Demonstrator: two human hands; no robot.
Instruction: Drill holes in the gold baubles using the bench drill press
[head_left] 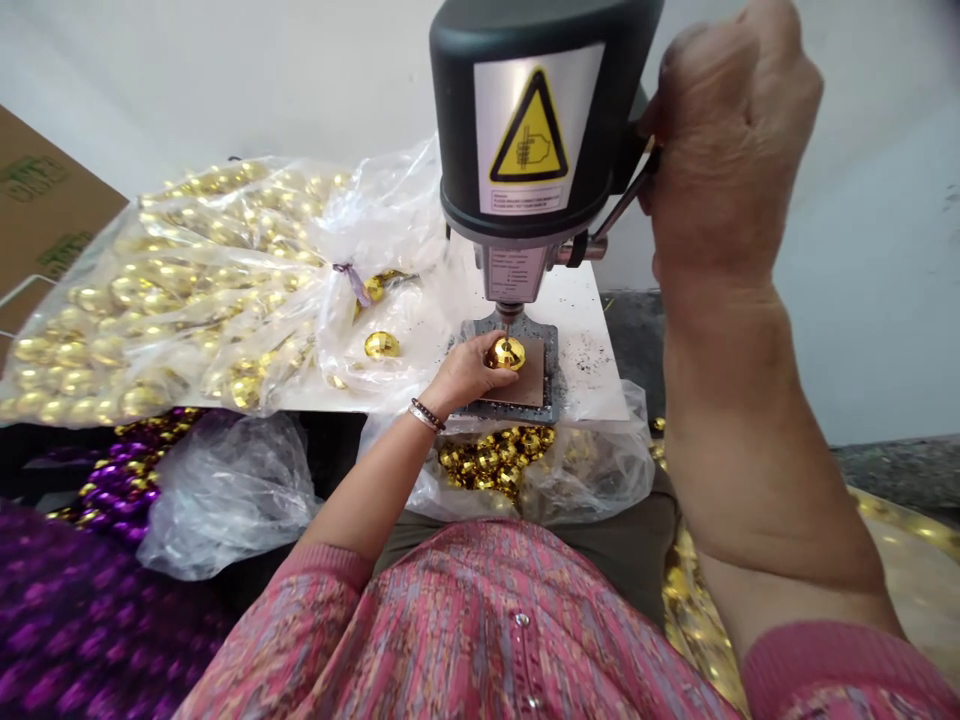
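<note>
While a gold mirrored bauble [508, 353] is pinched by the left grip [469, 372] just under the drill-press spindle [508, 315], the feed lever [626, 190] is clenched in the closed right grip [731, 150].

A white board [592, 345] stands mid-frame, flecked with dark specks. On it lie a clear plastic bag [382, 220] of gold baubles [127, 290] and a drill press's metal base plate [553, 345].

The left hand [469, 372] reaches forward and low, fingers curled, with the left forearm [367, 480] slanting up to it. The right hand [731, 140] is raised in a closed fist above the nearly upright right forearm [742, 440].
</note>
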